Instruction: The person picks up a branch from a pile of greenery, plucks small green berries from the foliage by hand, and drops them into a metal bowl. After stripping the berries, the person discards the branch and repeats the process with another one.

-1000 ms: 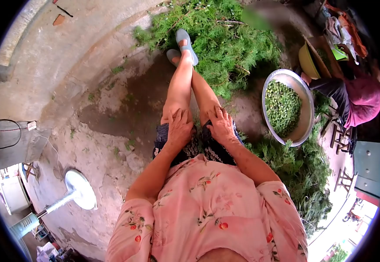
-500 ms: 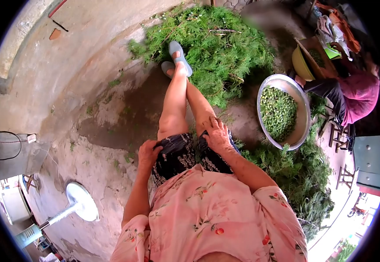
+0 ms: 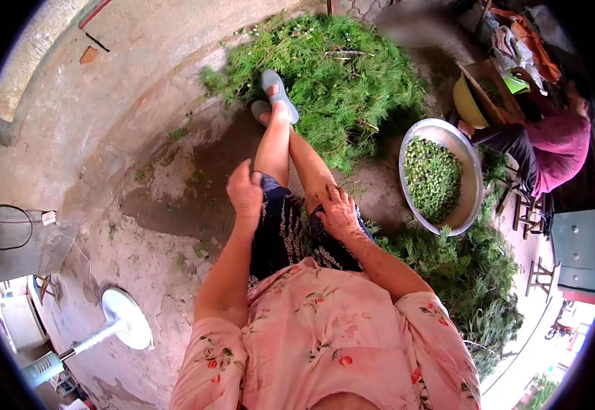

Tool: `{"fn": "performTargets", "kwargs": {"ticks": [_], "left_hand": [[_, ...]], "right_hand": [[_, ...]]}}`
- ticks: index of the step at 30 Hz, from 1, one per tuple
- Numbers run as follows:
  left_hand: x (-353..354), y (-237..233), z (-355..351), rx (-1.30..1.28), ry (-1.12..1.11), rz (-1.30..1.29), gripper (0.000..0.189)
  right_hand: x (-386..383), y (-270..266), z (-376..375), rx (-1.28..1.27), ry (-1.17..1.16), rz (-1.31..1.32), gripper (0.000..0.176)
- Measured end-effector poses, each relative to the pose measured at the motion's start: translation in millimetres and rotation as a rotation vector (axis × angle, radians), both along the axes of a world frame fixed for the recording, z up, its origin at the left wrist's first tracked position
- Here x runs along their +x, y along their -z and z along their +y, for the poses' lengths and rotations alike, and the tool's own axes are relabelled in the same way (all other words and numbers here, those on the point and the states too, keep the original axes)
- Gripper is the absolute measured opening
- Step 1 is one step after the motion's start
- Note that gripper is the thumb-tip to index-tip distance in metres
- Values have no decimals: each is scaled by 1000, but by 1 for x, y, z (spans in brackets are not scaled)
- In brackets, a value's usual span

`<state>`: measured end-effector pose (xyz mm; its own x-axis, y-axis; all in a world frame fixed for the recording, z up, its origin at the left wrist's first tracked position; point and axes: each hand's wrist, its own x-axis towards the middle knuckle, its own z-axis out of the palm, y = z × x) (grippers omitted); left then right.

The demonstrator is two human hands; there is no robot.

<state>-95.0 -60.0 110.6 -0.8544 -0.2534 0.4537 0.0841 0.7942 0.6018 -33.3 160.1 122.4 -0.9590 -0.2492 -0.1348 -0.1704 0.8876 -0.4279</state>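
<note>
My left hand (image 3: 245, 194) is beside my left knee, slightly blurred, its thumb and fingers closed at the edge of the dark patterned shorts (image 3: 275, 225). The hem there lies close to the knee. My right hand (image 3: 338, 210) lies flat over the other hem and thigh, fingers extended and holding nothing. Past my grey shoes (image 3: 280, 96) spreads a heap of green conifer branches (image 3: 352, 89). To the right stands a metal basin (image 3: 474, 184) with many small green cones or berries (image 3: 433, 179) in it; neither hand touches it.
At the right, a person in a purple top (image 3: 560, 150) sits bent forward near a yellow basin (image 3: 468, 102). More cut branches (image 3: 461, 287) lie below the metal basin. A white pedestal fan (image 3: 128, 318) is at the lower left, and a concrete wall (image 3: 140, 61) curves along the upper left.
My left hand has moved forward from the thigh to beside the knee, and the shorts' hem on that side has shifted toward the knee. My right hand stays in place.
</note>
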Motion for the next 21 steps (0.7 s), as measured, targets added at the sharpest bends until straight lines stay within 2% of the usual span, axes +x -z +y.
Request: {"fn": "performTargets", "kwargs": {"ticks": [1, 3, 4, 6, 11, 17, 19, 21], "left_hand": [[9, -9, 8, -24, 100, -207, 37], [32, -2, 17, -269, 353, -219, 42], [47, 0, 22, -272, 353, -218, 42], [71, -1, 29, -496, 443, -274, 42], [78, -17, 25, -425, 408, -327, 42], [89, -51, 13, -217, 346, -181, 35], [96, -67, 14, -239, 330, -162, 33], [102, -77, 12, -101, 278, -138, 31]], "right_hand": [[0, 0, 0, 2, -5, 15, 47], [-1, 1, 0, -2, -10, 32, 47], [-1, 1, 0, 3, -10, 40, 47], [-1, 1, -1, 4, -12, 51, 47], [-2, 1, -2, 34, 14, 68, 47], [2, -5, 0, 7, 13, 62, 47], [2, -7, 2, 20, -12, 102, 48], [2, -4, 4, 30, -12, 91, 49]]}}
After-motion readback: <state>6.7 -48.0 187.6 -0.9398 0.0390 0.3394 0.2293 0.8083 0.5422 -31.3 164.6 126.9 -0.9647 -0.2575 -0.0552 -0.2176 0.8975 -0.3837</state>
